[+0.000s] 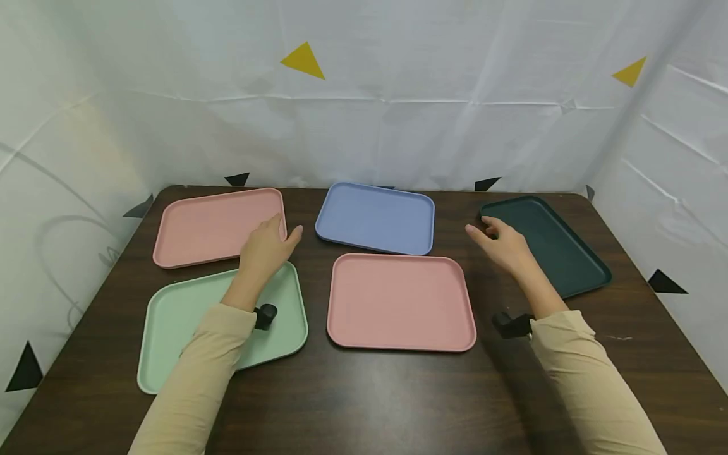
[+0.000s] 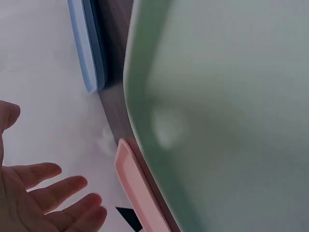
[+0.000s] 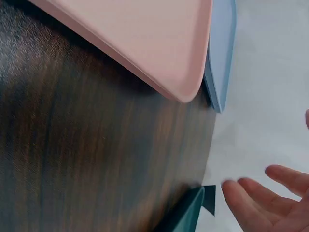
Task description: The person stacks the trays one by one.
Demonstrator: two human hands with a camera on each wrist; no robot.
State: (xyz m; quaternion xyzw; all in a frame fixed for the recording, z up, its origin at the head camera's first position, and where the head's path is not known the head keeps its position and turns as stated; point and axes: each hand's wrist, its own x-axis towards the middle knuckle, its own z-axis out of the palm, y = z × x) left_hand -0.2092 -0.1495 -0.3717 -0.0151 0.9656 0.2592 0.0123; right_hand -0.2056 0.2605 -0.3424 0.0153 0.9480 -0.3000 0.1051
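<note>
My left hand (image 1: 263, 249), empty with fingers spread, hovers over the right end of the far-left pink tray (image 1: 213, 229); its forearm crosses above the green tray (image 1: 182, 309). In the left wrist view the fingers (image 2: 53, 191) are apart and bare. Over the left edge of the dark green tray (image 1: 560, 246) is my right hand (image 1: 506, 246), also empty, thumb stretched toward the middle. The blue tray (image 1: 376, 218) lies at the back centre, and a second pink tray (image 1: 400, 303) sits in front of it, close to its near edge. All the trays hold nothing.
The dark wooden table (image 1: 364, 398) is bounded by white sheeting (image 1: 364, 139) at the back and sides. Yellow triangles (image 1: 305, 61) and black triangles (image 1: 27, 370) mark the sheeting. Dark wrist cameras (image 1: 265, 316) are strapped to both forearms.
</note>
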